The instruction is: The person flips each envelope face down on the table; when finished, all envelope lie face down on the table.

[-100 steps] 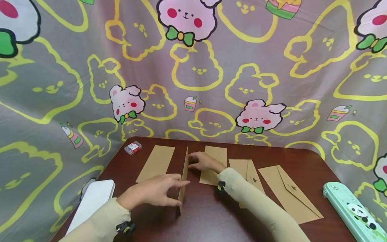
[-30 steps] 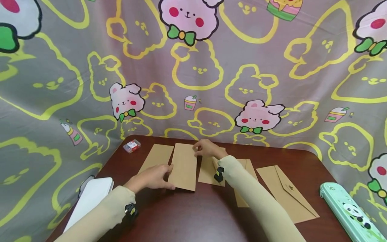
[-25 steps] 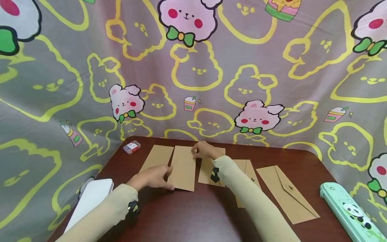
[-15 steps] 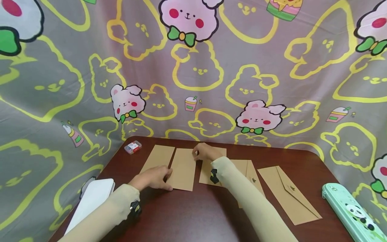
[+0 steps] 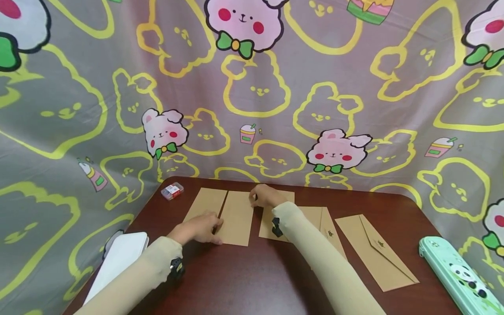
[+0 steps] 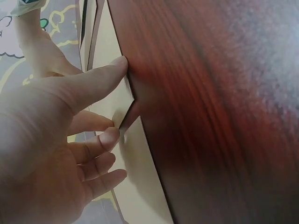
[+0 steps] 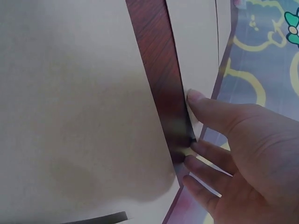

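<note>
A plain brown envelope (image 5: 237,218), its blank side up, lies on the table between my hands, second from the left in a row of envelopes. My left hand (image 5: 198,227) holds its near left corner, thumb on the near edge and index fingertip at the side; in the left wrist view the thumb (image 6: 100,81) overlaps this envelope (image 6: 105,51). At the far right edge my right hand (image 5: 267,195) pinches it, the thumb (image 7: 198,100) on the edge in the right wrist view. Other fingers are partly hidden. Left of it lies another blank envelope (image 5: 204,203).
Right of the held envelope lie a partly covered envelope (image 5: 267,223) and two with flaps and dark printed marks: a nearer envelope (image 5: 315,216) and a far right envelope (image 5: 378,253). Around them are a small clear box (image 5: 172,191), a white case (image 5: 118,258) and a mint panda case (image 5: 458,271).
The envelope stood on edge 3.3 seconds ago and now lies down, blank face up. In the last second its near edge has shifted slightly left and the hands have moved slightly with it.
</note>
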{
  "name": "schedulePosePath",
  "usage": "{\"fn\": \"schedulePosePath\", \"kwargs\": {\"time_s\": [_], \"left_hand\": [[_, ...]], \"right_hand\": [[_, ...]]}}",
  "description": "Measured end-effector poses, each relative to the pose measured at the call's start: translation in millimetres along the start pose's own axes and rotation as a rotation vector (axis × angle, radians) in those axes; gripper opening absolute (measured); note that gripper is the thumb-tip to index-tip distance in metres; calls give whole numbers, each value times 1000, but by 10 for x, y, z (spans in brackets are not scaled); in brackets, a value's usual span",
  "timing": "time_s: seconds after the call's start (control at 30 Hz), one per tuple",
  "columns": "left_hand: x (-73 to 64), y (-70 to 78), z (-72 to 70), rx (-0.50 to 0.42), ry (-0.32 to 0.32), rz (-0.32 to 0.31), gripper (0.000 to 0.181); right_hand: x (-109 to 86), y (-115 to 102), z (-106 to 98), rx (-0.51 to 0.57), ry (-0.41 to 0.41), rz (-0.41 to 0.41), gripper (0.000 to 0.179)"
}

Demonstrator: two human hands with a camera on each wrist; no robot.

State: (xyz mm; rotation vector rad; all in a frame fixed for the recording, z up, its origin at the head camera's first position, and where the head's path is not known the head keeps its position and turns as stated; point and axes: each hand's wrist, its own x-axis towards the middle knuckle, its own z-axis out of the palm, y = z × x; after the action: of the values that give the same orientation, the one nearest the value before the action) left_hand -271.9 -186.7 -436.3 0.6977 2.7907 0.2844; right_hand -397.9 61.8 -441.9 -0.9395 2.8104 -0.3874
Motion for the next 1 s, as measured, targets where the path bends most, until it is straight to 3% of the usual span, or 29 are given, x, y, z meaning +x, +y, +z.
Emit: {"fn": "schedulePosePath", "kwargs": {"time_s": [0.2,0.33,0.43,0.57,0.77,0.9,1.0], "left_hand": [[16,2,-21,29,22,19,69],[-14,15,5,-22,80,53,72],[18,92,44,-53,119,105,72],[110,306,76,-56,112,162,72],[306,739,101,-11,96,193,70],[466,999,146,75,103,225,67],[563,1106,171,114,92,188,64]], "right_hand": [[-54,48,-1,24,18,-13,27],[-176,152,-61,82,33,-12,38],[-337,332,-183,121,43,16,36],[-564,691,-347,138,55,91,36],[-783,1135,-452,133,75,238,38],[-851,1287,-415,105,60,272,40],[-865,1323,-369,110,65,305,43]]}}
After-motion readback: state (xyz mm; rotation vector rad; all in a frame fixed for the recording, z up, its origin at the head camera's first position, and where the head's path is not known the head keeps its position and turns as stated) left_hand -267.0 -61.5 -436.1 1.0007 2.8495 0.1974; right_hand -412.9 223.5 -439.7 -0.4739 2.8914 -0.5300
